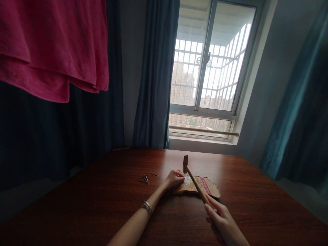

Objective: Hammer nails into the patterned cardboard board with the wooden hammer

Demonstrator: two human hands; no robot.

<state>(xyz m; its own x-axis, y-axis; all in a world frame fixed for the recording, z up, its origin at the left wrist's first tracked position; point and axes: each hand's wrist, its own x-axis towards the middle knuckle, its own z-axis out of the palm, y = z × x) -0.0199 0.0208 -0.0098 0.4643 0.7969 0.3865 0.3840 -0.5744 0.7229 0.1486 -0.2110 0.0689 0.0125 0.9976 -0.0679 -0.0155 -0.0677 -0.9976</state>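
Note:
My right hand [217,215] is closed round the wooden handle of a hammer [196,184]. The hammer's head is raised just above and beside my left fingertips. With thumb and fingers pinched, my left hand [175,178] holds a thin nail [183,175] at the left part of a worn, patterned piece of board [211,189]. The board is tan, dotted with small marks, and has a pink-red band and a ragged edge. The nail's lower end is hidden by the fingers. To the left lie several loose nails [146,179] on the tabletop.
All of this is on a brown wooden table [102,205]. Beyond its far edge are a barred window [205,68] and blue curtains [156,75]. A pink cloth [56,48] hangs at upper left, above the table's height.

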